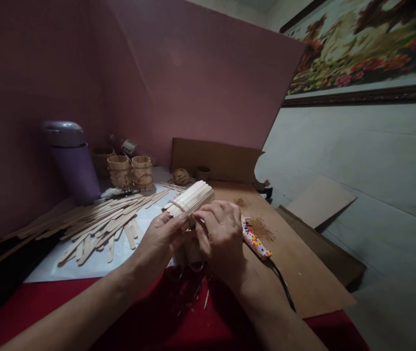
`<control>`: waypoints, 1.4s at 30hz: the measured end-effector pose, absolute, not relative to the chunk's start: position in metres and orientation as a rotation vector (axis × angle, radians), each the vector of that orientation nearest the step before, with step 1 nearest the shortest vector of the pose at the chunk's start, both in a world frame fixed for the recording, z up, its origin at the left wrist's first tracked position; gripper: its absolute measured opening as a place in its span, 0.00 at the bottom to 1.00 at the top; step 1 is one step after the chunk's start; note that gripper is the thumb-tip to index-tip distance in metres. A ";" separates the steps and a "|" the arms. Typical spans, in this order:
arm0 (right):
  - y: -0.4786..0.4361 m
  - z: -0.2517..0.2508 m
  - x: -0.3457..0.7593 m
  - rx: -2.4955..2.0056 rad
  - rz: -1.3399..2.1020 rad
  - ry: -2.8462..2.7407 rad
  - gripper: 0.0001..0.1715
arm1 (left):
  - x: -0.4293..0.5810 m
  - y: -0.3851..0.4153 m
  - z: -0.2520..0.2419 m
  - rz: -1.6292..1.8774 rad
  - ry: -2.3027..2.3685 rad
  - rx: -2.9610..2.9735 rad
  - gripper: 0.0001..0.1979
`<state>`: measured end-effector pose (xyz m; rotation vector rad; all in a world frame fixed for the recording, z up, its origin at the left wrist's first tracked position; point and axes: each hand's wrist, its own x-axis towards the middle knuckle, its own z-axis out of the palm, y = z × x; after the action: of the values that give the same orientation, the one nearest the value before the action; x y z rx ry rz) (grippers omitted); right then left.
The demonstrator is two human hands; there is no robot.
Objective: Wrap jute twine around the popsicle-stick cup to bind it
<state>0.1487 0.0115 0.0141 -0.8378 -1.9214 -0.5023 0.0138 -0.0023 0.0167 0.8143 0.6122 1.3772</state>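
Observation:
A cylinder of craft sticks (192, 196) set side by side is held tilted over the table, a band of twine (177, 205) running round it near its lower end. My left hand (164, 235) is wrapped about that end from the left, thumb on the sticks. From the right, my right hand (219, 234) presses its bent fingers together at the cylinder's lower edge; what they pinch is hidden. Beside this hand lies a flower-patterned handle (256, 240) with a black cord, its front end covered by the hand.
Loose craft sticks (108, 224) are spread over white paper (47, 268) on the left. Behind them stand a purple bottle (74, 165) and stick-covered cups (142, 173). A twine ball (181, 176) and small pot (203, 172) sit farther back. Cardboard (303, 278) covers the right side.

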 end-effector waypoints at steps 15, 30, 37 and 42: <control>0.019 0.003 0.141 -0.959 -0.734 -1.954 0.06 | 0.014 -0.001 0.016 1.330 0.723 0.947 0.09; 0.015 0.014 0.151 -0.962 -0.140 -1.788 0.13 | 0.005 -0.001 0.028 1.212 0.519 0.646 0.14; 0.013 0.010 0.145 -0.878 0.038 -1.847 0.03 | 0.007 0.001 0.024 1.320 0.568 0.618 0.09; 0.011 0.009 0.147 -0.806 -0.143 -1.957 0.08 | 0.010 -0.002 0.023 1.349 0.580 0.713 0.08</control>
<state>0.1468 0.0115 0.0085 -0.8064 -1.9572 -0.1425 0.0103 -0.0024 0.0235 0.7127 0.5803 1.3485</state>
